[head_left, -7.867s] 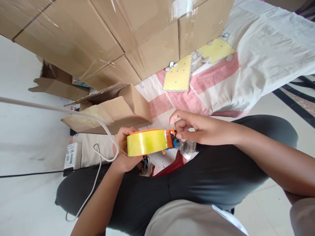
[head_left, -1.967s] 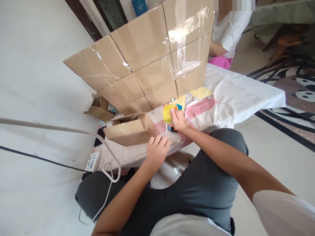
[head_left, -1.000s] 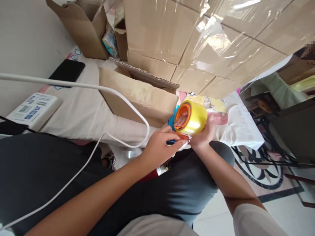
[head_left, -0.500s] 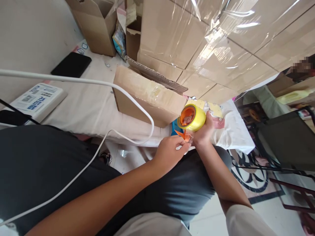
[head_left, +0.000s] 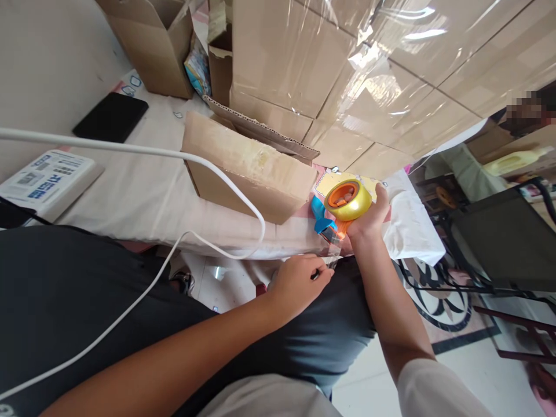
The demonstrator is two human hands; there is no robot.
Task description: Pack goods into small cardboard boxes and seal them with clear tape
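Observation:
My right hand (head_left: pixel 377 213) is wrapped round a tape dispenser, its fingers through the orange core. The roll of yellowish tape (head_left: pixel 361 204) on it is tilted towards me. Orange and blue parts (head_left: pixel 325 225) show at the dispenser's lower left; where they join is partly hidden. A short clear strip of tape (head_left: pixel 334 248) runs down from there to my left hand (head_left: pixel 302 288), which is closed in a pinch on its end above my thigh. Just left of the dispenser a cardboard box (head_left: pixel 247 176) lies on the cloth-covered surface, one flap raised at its back.
Plastic-wrapped stacked cartons (head_left: pixel 299 63) rise behind the box. Open cardboard boxes (head_left: pixel 152 49) stand at the back left. A white cable (head_left: pixel 217 165) loops across in front of me. A black phone-like slab (head_left: pixel 110 117) and a white printed box (head_left: pixel 47 176) lie left.
My left hand has drawn down from the dispenser, with a longer strip of tape now showing between them. The roll has moved slightly right and up and tilted; more of the blue part shows.

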